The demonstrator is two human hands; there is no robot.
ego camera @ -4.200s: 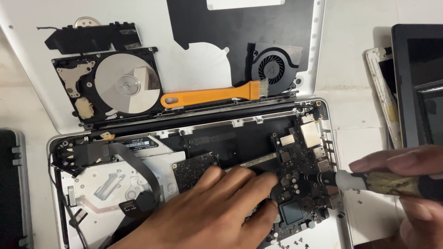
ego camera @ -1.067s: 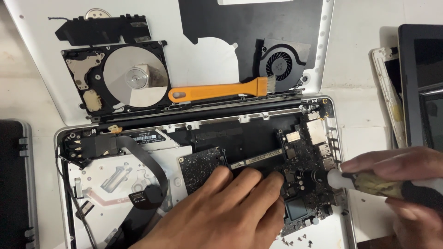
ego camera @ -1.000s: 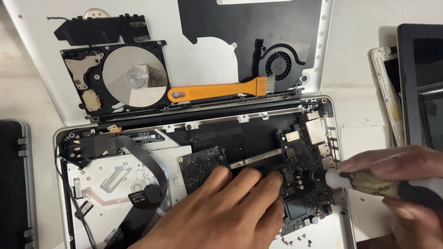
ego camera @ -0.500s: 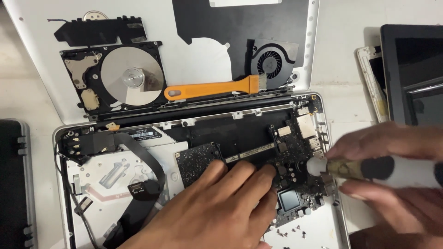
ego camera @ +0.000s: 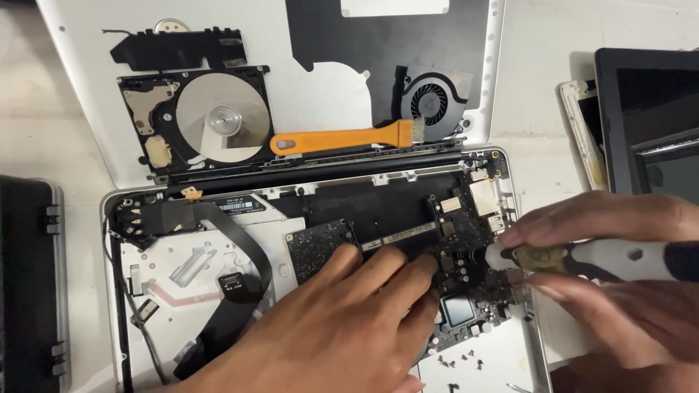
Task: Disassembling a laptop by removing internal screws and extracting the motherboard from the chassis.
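Hard drive [ego camera: 211, 120], fan [ego camera: 431, 102] already out; left hand [ego camera: 342, 327] flat, fingers together on logic board [ego camera: 466, 255]; right hand [ego camera: 619, 269] clamped on screwdriver [ego camera: 582, 256]; board not yet freed.

Screwdriver [ego camera: 582, 256] tip seemingly on logic board [ego camera: 466, 240]

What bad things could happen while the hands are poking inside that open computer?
The screwdriver in the right hand could slip and scratch the circuit board. The left hand presses on that board and might bend it. The loose tiny screws could roll away and get lost.
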